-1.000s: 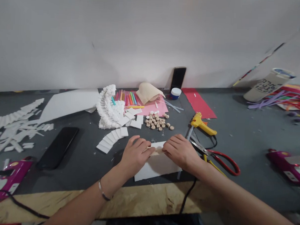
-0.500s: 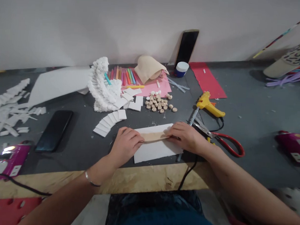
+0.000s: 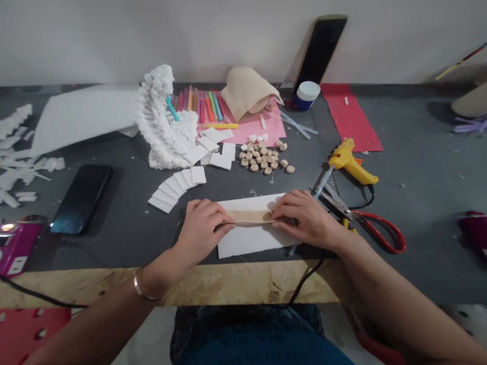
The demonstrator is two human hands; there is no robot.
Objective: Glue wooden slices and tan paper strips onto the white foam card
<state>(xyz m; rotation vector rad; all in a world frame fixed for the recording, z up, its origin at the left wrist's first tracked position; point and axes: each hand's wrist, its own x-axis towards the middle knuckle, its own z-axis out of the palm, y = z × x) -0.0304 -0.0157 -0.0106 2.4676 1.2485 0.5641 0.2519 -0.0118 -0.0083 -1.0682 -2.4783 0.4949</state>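
Observation:
A tan strip of paper or felt is stretched between my hands over a white foam board. My left hand pinches the strip's left end, and my right hand grips its right end. Both hands are closed, with fingertips partly hidden from view. Just right of my right hand lie scissors with red handles and a yellow glue gun. Beyond the board sits a cluster of small tan discs. Left of it, several white square pieces lie fanned out.
A white textured model stands at the back, beside coloured pens on pink paper. A phone lies at left near white foam scraps. Another phone leans on the wall behind a small jar. A black cable crosses the table's edge.
The camera view has shifted slightly. Both hands keep hold of the tan strip's ends; the strip now looks straighter and more level over the board.

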